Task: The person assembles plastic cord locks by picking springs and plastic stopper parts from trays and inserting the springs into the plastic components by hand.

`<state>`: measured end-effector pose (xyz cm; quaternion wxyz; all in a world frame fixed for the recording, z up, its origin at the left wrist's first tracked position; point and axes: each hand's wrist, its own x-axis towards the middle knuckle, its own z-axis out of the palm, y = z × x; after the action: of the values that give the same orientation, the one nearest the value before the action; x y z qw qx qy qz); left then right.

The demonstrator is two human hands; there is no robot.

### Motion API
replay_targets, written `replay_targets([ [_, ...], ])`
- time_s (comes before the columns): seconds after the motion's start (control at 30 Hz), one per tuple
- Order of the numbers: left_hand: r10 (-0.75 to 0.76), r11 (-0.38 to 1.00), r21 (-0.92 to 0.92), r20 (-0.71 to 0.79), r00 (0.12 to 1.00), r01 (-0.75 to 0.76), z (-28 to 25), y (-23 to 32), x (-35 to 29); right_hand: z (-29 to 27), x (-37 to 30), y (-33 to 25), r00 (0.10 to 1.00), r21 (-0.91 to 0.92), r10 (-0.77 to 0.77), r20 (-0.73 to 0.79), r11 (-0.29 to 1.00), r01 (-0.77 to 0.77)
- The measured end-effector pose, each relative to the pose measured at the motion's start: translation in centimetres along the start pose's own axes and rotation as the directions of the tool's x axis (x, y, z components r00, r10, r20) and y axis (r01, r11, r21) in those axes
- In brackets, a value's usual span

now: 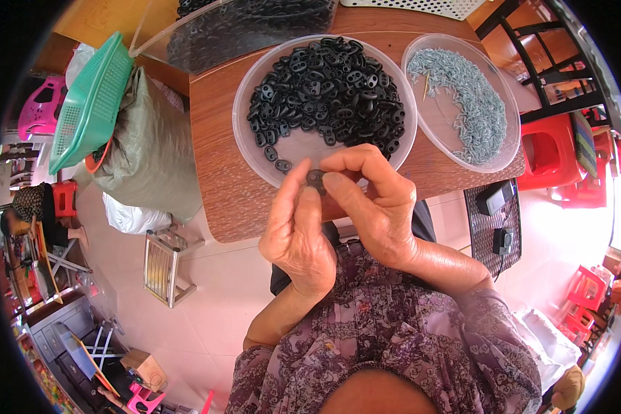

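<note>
Head view shows a small black plastic piece point(315, 179) pinched between both hands, left hand point(298, 231) and right hand point(372, 207), at the tabletop's point(217, 138) near edge. It looks light, stiff and best gripped by its rim. Beyond sit a bowl of black pieces point(252, 131) and a bowl of grey pieces point(438, 117).

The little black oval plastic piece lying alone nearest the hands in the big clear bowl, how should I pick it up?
Pinch the small black oval plastic piece across its narrow sides, coming from above. It seems to lie flat on the round clear plastic bowl, apart from the pile.
</note>
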<state>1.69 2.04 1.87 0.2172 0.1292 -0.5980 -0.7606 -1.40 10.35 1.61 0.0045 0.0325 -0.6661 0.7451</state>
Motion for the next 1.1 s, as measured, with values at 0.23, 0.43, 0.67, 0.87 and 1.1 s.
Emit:
replay_targets([
  [0.23,-0.085,0.992,-0.093,0.051,0.995,0.090,-0.2,0.3,0.2,-0.4,0.0,0.1,0.978,-0.153,-0.191,0.079,0.967,0.202],
  [0.43,-0.062,0.989,-0.125,0.091,0.994,0.074,-0.3,0.1,0.5,-0.7,0.3,0.0,0.971,-0.166,-0.213,0.113,0.959,0.230],
  [0.67,-0.101,0.974,-0.189,0.132,0.986,0.125,-0.5,0.2,0.5,-0.9,0.5,0.5,0.932,-0.221,-0.330,0.148,0.908,0.357],
  [0.87,-0.062,0.989,-0.125,0.108,0.992,0.075,-0.4,0.3,0.6,-1.1,0.5,0.8,0.876,-0.305,-0.444,0.189,0.821,0.482],
  [1.1,-0.039,0.994,-0.097,0.183,0.982,0.058,-1.4,-0.4,0.8,-1.3,0.8,0.7,0.838,-0.367,-0.499,0.221,0.753,0.546],
])
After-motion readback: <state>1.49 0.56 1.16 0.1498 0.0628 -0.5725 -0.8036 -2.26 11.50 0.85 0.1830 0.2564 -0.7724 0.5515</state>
